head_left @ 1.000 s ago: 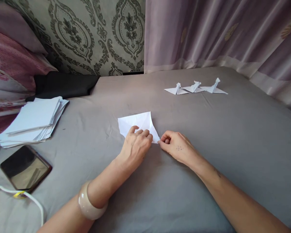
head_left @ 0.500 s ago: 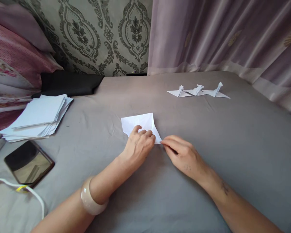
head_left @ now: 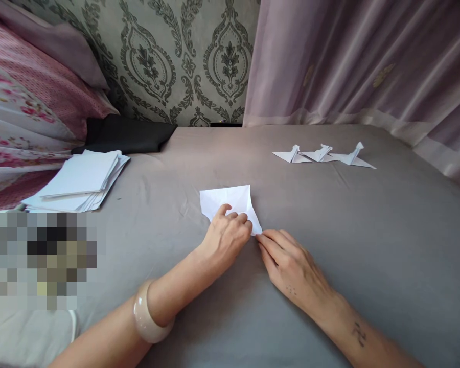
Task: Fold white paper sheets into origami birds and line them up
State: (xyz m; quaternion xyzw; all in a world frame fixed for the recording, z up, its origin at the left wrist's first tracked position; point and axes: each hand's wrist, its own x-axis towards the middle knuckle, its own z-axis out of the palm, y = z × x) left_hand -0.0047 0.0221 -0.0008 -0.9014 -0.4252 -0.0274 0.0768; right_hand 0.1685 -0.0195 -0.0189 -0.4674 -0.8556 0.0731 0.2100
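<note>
My head view has swung leftward, so the paper sheet (head_left: 233,195) and the three folded paper figures (head_left: 322,154) now sit further right and lower on my feed, and more of the floral cloth (head_left: 23,112) shows. My right hand (head_left: 291,260) has uncurled, its fingers straighter at the sheet's corner, and a dark mark (head_left: 359,334) on its forearm shows more plainly. A pixelated patch (head_left: 57,250) now hides the phone and most of the white cable (head_left: 74,326).
</note>
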